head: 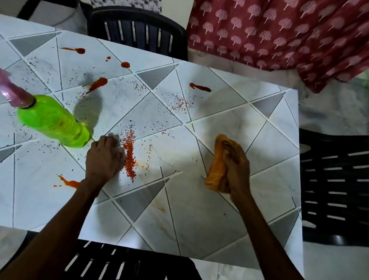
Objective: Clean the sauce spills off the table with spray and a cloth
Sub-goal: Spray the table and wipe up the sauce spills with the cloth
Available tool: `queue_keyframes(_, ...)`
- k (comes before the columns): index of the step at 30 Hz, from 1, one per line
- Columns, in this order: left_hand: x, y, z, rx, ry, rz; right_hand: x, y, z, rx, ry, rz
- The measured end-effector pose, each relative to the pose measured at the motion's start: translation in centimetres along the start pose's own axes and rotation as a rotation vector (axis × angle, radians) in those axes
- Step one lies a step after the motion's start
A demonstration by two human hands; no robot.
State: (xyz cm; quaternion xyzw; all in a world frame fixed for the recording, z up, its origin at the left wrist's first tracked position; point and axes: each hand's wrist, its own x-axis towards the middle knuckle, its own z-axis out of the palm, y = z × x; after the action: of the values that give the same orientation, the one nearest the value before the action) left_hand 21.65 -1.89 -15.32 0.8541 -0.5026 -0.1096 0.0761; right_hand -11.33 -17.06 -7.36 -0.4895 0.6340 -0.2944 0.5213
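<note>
A bunched orange cloth [218, 162] is gripped in my right hand [236, 172], low over the right half of the tiled table [205, 225]. My left hand [103, 157] lies palm down on the table, its fingers over a small pale patch I cannot identify. A line of red-orange crumbs [130, 157] runs just right of that hand. A green spray bottle [52, 121] with a pink head [4, 83] stands left of it. Red sauce spills sit at the back [98, 84], back right [199, 87] and by my left wrist [68, 182].
Dark specks and red grains are scattered over the middle of the table. Black slatted chairs stand at the far side [139, 30], the right side [341, 187] and the near side [103, 266]. A maroon printed curtain [287, 30] hangs at the back right.
</note>
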Motion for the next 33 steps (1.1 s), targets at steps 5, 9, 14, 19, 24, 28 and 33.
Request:
queue_keyframes(5,-0.3,0.6,-0.5,-0.008,0.045,0.000,3.3,3.3,-2.3,-0.103,0.105,0.169)
queue_keyframes(9,0.1,0.1,-0.6,0.026,0.026,-0.002,4.6,2.4,4.0,-0.110,0.083,0.185)
queue_keyframes(14,0.7,0.4,-1.1,0.003,0.015,-0.019,3.2,-2.5,15.8,-0.069,-0.115,-0.013)
queue_keyframes(19,0.8,0.2,-1.4,-0.036,0.004,-0.064,1.9,-4.1,24.7,-0.232,-0.457,-0.109)
queue_keyframes(24,1.0,0.2,-1.9,-0.069,-0.021,-0.065,1.8,-5.4,24.8,-0.282,-0.680,-0.049)
queue_keyframes(28,2.0,0.3,-2.5,-0.057,-0.013,-0.065,4.2,-6.3,18.4,-0.163,-0.607,-0.112)
queue_keyframes(33,4.1,0.4,-2.5,-0.082,0.048,-0.040,10.4,-6.4,9.3,-0.080,-0.294,-0.088)
